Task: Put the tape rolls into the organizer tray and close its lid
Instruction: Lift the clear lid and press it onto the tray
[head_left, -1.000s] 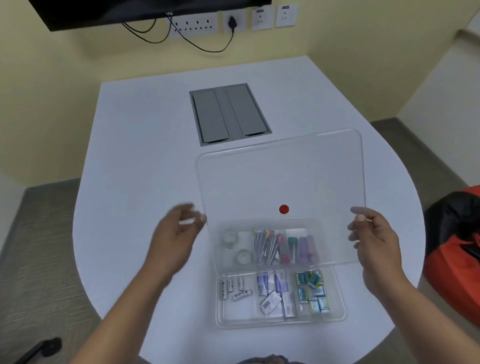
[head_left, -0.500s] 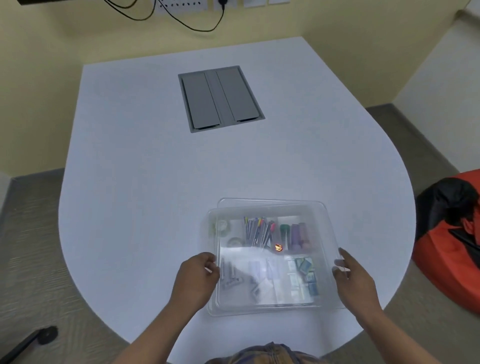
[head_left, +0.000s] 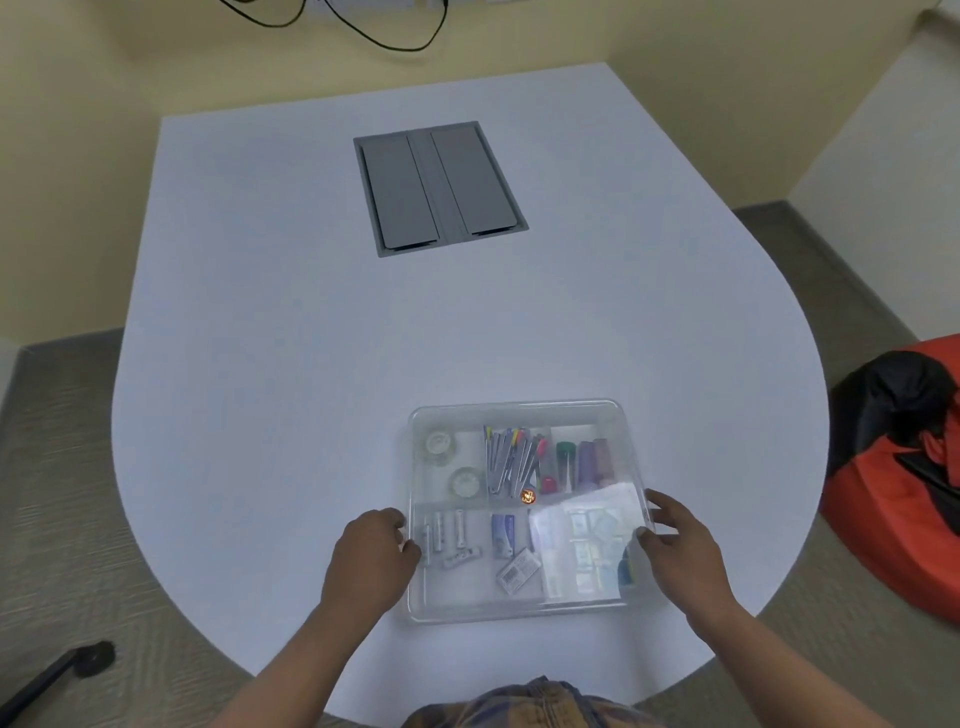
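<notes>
The clear organizer tray (head_left: 415, 610) sits near the table's front edge with its clear lid (head_left: 519, 413) lying flat on top. Two clear tape rolls (head_left: 440, 444) (head_left: 466, 480) show through the lid in the back-left compartment. Pens, markers, batteries and small packets fill the other compartments. A small red dot (head_left: 528, 497) marks the lid's middle. My left hand (head_left: 371, 553) grips the lid's left edge. My right hand (head_left: 675, 545) grips its right edge.
The white table (head_left: 291, 332) has a grey cable hatch (head_left: 439, 187) set in its middle. Black cables (head_left: 384, 31) hang on the yellow wall behind. A red and black bag (head_left: 904, 467) lies on the floor to the right.
The lid, held up tilted above the tray a second ago, has come down flat onto the tray. Both hands moved down with it to the tray's sides.
</notes>
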